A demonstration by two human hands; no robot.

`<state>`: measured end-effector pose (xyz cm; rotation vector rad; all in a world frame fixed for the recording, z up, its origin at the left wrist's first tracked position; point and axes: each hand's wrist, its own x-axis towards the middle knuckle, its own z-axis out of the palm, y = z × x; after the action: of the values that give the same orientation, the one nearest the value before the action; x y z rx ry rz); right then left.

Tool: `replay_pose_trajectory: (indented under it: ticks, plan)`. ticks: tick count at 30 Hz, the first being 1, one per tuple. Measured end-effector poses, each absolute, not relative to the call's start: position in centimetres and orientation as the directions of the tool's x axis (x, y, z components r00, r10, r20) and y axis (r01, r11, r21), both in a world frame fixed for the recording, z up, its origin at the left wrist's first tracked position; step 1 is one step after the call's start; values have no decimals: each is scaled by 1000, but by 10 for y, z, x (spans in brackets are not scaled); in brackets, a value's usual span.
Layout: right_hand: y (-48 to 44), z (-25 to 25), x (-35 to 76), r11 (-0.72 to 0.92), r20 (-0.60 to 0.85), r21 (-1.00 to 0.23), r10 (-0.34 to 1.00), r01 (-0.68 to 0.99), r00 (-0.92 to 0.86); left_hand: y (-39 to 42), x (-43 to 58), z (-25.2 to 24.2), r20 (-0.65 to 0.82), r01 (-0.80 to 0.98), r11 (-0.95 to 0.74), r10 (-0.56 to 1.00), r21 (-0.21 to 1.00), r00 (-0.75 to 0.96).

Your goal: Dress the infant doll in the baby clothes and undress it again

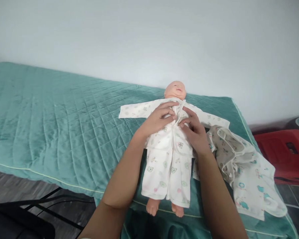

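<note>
A baby doll point(175, 90) lies on its back, head toward the wall and bare feet toward me. It is dressed in a white printed jacket point(159, 139) and matching trousers point(154, 172). Both sleeves are stretched out sideways, and no doll hands show at the cuffs. My left hand point(160, 117) is at the jacket's front edge, thumb and fingers pinching the cloth at the chest. Facing it, my right hand point(194, 130) grips the other front edge with bent fingers. The fastening between my fingertips is too small to make out.
A green quilted cover point(64, 126) spreads over the table or bed against a pale wall point(114, 39). Crumpled white printed baby clothes point(249, 176) lie right of the doll. Beyond the right edge stands a red chair point(284, 152). Black metal legs point(57, 215) show at lower left.
</note>
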<state>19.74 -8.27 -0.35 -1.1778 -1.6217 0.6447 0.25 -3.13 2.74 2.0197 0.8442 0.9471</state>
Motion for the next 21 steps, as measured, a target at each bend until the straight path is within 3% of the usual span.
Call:
replay_pose_trajectory:
  ticks: [8, 21]
  plan:
    - [-87, 4, 207, 392, 340, -828, 920, 402, -197, -28, -22, 30, 258, 221, -567, 642, 794, 722]
    - [-90, 3, 200, 455, 403, -726, 889, 516, -218, -30, -17, 27, 284, 230, -589, 649, 775, 706]
